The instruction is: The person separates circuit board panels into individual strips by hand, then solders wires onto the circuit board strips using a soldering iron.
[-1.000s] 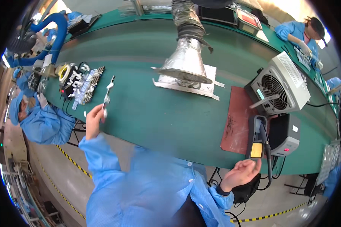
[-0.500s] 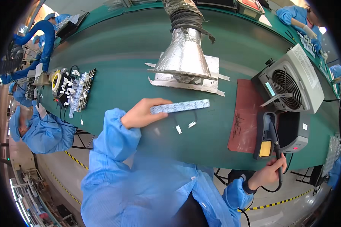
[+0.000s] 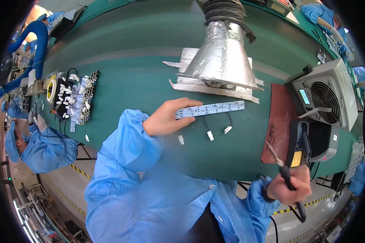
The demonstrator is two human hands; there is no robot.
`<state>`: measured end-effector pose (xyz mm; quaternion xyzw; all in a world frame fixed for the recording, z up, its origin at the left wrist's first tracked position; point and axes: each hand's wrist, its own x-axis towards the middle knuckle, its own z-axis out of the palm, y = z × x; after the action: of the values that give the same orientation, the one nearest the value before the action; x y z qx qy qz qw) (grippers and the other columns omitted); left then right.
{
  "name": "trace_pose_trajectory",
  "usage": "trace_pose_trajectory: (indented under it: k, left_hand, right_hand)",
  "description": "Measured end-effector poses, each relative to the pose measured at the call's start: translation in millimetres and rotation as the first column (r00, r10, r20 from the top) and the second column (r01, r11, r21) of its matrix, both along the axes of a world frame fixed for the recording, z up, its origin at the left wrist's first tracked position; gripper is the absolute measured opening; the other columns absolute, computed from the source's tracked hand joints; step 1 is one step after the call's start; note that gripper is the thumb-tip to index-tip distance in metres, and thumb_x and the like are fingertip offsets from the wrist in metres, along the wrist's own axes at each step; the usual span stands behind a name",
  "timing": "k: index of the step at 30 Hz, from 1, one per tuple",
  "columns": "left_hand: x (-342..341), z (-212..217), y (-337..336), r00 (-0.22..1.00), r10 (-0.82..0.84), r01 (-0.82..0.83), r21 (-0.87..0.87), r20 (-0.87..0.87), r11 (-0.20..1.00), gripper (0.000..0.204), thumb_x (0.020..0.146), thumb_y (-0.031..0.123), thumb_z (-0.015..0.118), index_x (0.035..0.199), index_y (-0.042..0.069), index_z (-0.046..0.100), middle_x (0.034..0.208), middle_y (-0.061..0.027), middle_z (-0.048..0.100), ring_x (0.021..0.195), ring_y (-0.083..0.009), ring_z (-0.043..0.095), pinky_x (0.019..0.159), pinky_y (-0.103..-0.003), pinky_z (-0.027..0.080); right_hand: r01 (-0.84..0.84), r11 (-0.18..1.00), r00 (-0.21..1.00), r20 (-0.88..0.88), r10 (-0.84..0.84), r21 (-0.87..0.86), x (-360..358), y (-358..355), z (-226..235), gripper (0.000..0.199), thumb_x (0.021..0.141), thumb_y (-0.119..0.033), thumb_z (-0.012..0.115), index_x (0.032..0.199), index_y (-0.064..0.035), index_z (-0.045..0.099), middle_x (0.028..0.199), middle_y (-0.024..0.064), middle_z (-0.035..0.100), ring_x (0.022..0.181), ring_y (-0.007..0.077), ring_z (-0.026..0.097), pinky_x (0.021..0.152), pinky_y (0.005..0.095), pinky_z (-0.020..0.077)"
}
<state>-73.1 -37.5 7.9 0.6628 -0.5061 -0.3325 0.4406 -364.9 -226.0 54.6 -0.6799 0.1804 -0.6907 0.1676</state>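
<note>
A narrow pale board [image 3: 227, 107], dotted with small parts, is pinched at its left end between the thumb and fingers of the left hand [image 3: 165, 118]; the rest reaches rightward from the grip. It looks light and stiff, and probably fragile across its parts and wire joints, so the long edges near an end seem the safest hold. Two dark leads with white plugs [image 3: 210, 136] trail from its near edge, right of the thumb. A third plug [image 3: 181, 139] sits just below the thumb; whether it joins the board, I cannot tell.

Well right of this grip, the right hand [image 3: 291, 187] is wrapped around an iron [image 3: 286, 175], its tip angled up and left, apart from the board. Beyond the left grip stands a silver hood [image 3: 221, 54]; far left lie more boards [image 3: 80, 99].
</note>
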Motion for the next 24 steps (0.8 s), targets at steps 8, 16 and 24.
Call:
trace_pose_trajectory:
  k: [8, 16, 24]
  left_hand:
    - [-1.0, -10.1, 3.7, 0.999, -0.023, 0.020, -0.117, -0.024, 0.993, 0.044, 0.089, 0.002, 0.064, 0.132, 0.001, 0.059, 0.108, -0.0179, 0.063, 0.098, -0.0351, 0.064, 0.084, -0.041, 0.052]
    - [-2.5, -14.5, 5.9, 0.999, 0.013, -0.021, -0.170, -0.047, 0.985, 0.044, 0.086, -0.003, 0.065, 0.130, 0.003, 0.062, 0.105, -0.0163, 0.063, 0.093, -0.0345, 0.065, 0.082, -0.039, 0.054]
    - [-3.2, -15.6, 4.9, 1.000, 0.018, -0.023, -0.203, -0.025, 0.979, 0.044, 0.086, -0.006, 0.064, 0.129, 0.002, 0.061, 0.104, -0.0161, 0.062, 0.089, -0.0339, 0.065, 0.079, -0.039, 0.054]
  right_hand:
    - [-0.488, 0.872, 0.828, -0.299, 0.474, 0.032, 106.7, 46.4, -14.3, 0.037, 0.106, -0.023, 0.042, 0.075, -0.0055, 0.051, 0.053, 0.0047, 0.043, 0.042, 0.0175, 0.041, 0.043, 0.0317, 0.0319]
    - [-0.504, 0.860, 0.780, -0.385, 0.493, 0.080, 111.3, 54.6, -27.8, 0.041, 0.109, -0.029, 0.036, 0.077, -0.0070, 0.050, 0.054, 0.0027, 0.038, 0.043, 0.0164, 0.041, 0.042, 0.0304, 0.0327]
    - [-0.499, 0.860, 0.772, -0.397, 0.497, 0.108, 113.9, 54.9, -29.7, 0.046, 0.109, -0.032, 0.034, 0.074, -0.0071, 0.048, 0.054, 0.0031, 0.037, 0.042, 0.0165, 0.040, 0.042, 0.0309, 0.0319]
